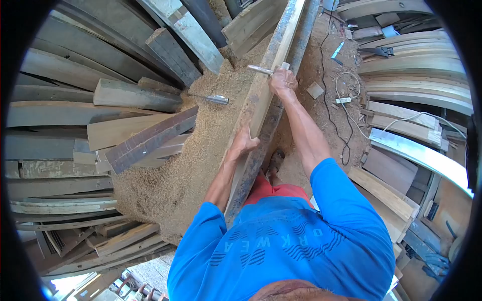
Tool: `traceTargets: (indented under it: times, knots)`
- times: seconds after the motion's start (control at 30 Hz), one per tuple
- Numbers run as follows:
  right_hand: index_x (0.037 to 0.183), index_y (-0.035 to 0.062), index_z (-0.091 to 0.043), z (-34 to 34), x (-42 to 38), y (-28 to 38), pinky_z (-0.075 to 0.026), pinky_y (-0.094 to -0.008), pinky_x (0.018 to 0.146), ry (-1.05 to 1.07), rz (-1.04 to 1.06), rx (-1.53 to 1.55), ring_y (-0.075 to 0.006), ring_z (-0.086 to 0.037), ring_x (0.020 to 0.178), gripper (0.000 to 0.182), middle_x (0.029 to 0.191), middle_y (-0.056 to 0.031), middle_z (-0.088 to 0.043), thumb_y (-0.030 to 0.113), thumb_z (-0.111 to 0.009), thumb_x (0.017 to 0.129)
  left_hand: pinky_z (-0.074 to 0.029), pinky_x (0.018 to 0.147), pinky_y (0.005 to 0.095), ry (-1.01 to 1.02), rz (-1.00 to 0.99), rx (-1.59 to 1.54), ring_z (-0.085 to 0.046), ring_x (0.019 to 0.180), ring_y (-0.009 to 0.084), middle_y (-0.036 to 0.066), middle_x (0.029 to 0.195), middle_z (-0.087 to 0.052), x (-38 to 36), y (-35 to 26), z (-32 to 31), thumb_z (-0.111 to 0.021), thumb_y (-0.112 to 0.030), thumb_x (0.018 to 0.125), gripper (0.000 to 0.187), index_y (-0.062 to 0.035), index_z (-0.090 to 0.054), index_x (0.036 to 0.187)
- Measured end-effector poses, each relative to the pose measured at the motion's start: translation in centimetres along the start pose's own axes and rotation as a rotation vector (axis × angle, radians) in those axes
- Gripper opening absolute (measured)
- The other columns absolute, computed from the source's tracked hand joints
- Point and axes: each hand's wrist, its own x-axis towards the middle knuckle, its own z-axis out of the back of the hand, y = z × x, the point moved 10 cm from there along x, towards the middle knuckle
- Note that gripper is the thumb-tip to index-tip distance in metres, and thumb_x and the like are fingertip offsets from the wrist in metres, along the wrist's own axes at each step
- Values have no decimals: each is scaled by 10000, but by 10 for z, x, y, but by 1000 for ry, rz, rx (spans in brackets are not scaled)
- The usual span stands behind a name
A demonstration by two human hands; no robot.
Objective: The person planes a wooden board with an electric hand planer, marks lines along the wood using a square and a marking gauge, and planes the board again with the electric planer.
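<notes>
A long pale wooden beam point(264, 94) runs away from me, lying along a worn, rust-stained bench point(269, 123). My left hand point(243, 140) grips the near part of the beam, its thumb sticking out to the right and its fingers along the left side. Farther along, my right hand point(282, 82) is closed around a short tool with a pale rod point(260, 69) that crosses over the beam. A small whitish block point(285, 65) shows at the knuckles; the hand hides the rest of the tool.
Sawdust point(165, 193) is heaped left of the bench, with a metal tube point(217, 99) on it. Stacked boards point(55, 118) line the left, and curved timbers point(416, 65) the right. A black cable point(325, 95) and a white power strip point(343, 100) lie on the ground.
</notes>
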Motion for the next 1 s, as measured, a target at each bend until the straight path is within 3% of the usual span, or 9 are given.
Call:
traceTargets:
  times: [0.1,0.23,0.4,0.5,0.63,0.73,0.9,1.0]
  knots:
    - [1071,95,-717,13,-10,4,-579,-516,847,8,-37,12,-422,-697,1029,244,1068,-237,-703,189,-610,872,-508,1007,455,-1,-22,1,-633,1154,439,337,1214,-634,-6,13,-8,-676,-174,710,810,-34,-430,1470]
    - [1080,121,-709,12,-79,5,-576,-528,824,68,-67,15,-427,-698,997,232,1052,-235,-697,165,-603,878,-533,969,478,-22,15,29,-649,1097,472,347,1148,-652,-62,46,-21,-677,-172,711,844,-60,-393,1498]
    - [1072,119,-705,7,-155,15,-572,-538,776,7,-75,38,-451,-692,938,255,1020,-263,-676,300,-675,894,-552,891,541,-8,76,55,-660,1001,510,347,1072,-668,-89,70,-28,-693,-171,737,825,-90,-384,1498]
    - [1075,135,-700,2,-138,16,-576,-523,783,10,-96,-53,-425,-697,961,243,1031,-245,-668,310,-668,910,-553,877,546,-52,8,50,-669,971,510,342,1038,-677,-88,66,-25,-687,-169,743,828,-92,-375,1506]
    - [1014,101,-732,24,-45,3,-571,-503,754,-101,-32,-106,-398,-708,883,244,947,-223,-701,324,-685,925,-553,848,560,-53,10,37,-674,900,517,331,978,-689,-91,71,-29,-694,-167,730,864,-101,-356,1522]
    - [1008,128,-750,30,1,-9,-571,-501,787,-95,-47,-106,-382,-715,917,243,968,-202,-726,338,-689,902,-553,812,571,-61,-11,76,-672,857,519,330,955,-689,-87,72,-30,-704,-177,710,903,-98,-342,1532]
    - [1045,163,-758,34,14,-16,-566,-501,833,-46,-64,-50,-386,-709,976,266,1020,-194,-734,342,-669,871,-538,899,535,9,-33,70,-671,980,491,335,1055,-678,-82,61,-26,-707,-242,723,886,-20,-358,1506]
    - [1065,159,-754,15,4,-22,-565,-496,849,39,-58,-60,-392,-704,986,286,1017,-204,-732,340,-649,870,-521,950,512,49,-90,-1,-656,1063,473,327,1102,-673,-39,43,-20,-714,-293,733,835,20,-424,1450]
